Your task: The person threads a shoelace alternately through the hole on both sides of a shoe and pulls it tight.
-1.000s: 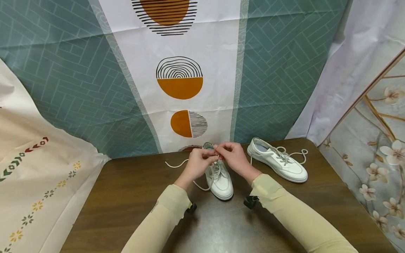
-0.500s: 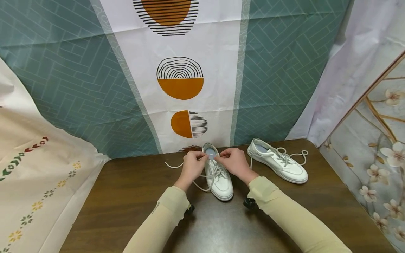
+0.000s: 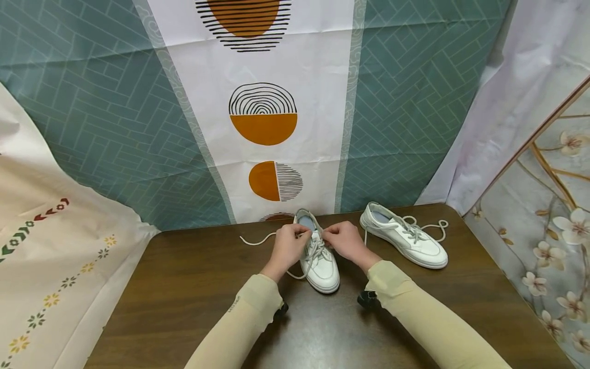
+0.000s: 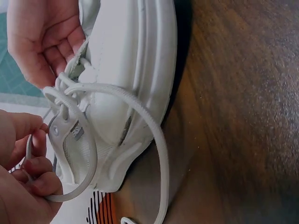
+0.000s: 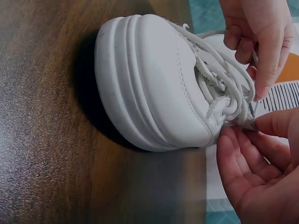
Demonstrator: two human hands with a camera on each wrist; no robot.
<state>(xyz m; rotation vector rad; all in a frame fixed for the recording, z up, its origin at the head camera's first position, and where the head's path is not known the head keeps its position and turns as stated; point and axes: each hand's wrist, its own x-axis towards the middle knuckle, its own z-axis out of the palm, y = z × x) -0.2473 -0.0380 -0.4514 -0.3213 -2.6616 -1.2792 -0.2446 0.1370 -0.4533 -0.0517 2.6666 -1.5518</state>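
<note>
A white lace-up shoe point(image 3: 324, 271) stands on the table, toe toward me, its shoelace point(image 4: 156, 135) partly strung through the eyelets. My left hand point(image 3: 288, 243) is at the shoe's left side, near the top of the lacing. In the left wrist view, a length of lace runs between its curled fingers and loops back to the shoe. Opposite, my right hand point(image 3: 344, 240) pinches the shoe's eyelet flap point(image 5: 246, 123) between thumb and fingers. A thin stretch of lace joins the flap and the left fingertips in the right wrist view. The exact eyelet there is hidden.
A second white shoe point(image 3: 405, 236) with loose, tied-looking laces sits to the right on the brown wooden table point(image 3: 184, 287). One free lace end point(image 3: 251, 242) lies left of the near shoe. A patterned cloth point(image 3: 286, 128) hangs behind the table's back edge.
Both hands first met over the shoe's opening, then moved apart. The left hand has since shifted slightly right and down; the right hand has moved to the right flap. The shoes stay put.
</note>
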